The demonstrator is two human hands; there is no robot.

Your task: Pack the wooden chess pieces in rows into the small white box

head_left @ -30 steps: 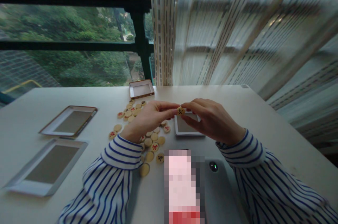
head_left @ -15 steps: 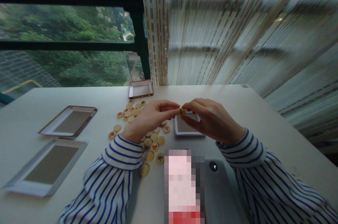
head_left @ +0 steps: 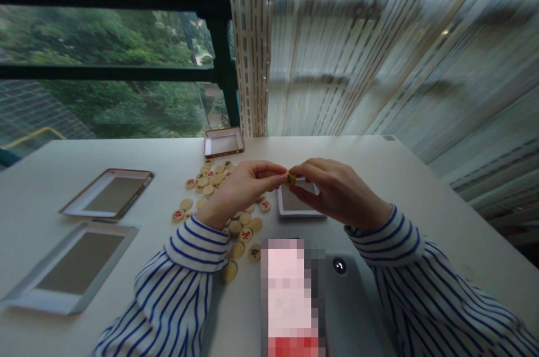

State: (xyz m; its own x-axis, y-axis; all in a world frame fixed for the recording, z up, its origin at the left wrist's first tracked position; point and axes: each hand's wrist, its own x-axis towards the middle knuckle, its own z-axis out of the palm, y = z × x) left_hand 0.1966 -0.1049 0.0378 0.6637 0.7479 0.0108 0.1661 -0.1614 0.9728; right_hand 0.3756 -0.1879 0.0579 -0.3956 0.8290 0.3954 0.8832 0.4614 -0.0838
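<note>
Between the fingertips of both my hands is a round wooden Chinese chess piece (head_left: 289, 179) with a dark character on its face. My left hand (head_left: 246, 186) pinches its left side, and my right hand (head_left: 330, 186) grips its right side with thumb and fingers. The piece is held above the left part of a small white box tray (head_left: 301, 213), partly hidden by my right hand. Under and around my left hand lies a loose heap of chess pieces (head_left: 234, 227), some with red or black characters, others showing plain faces.
Two shallow box parts, one brown-rimmed (head_left: 122, 214) and one white (head_left: 76, 307), lie at the left. Another small box (head_left: 224, 154) sits near the table's far edge. A blurred-out phone-like object (head_left: 288, 289) and a grey device (head_left: 353, 301) lie close in front.
Both hands keep their pinch on the chess piece, with barely any movement. The view has shifted very slightly, and the light on the grey device looks different.
</note>
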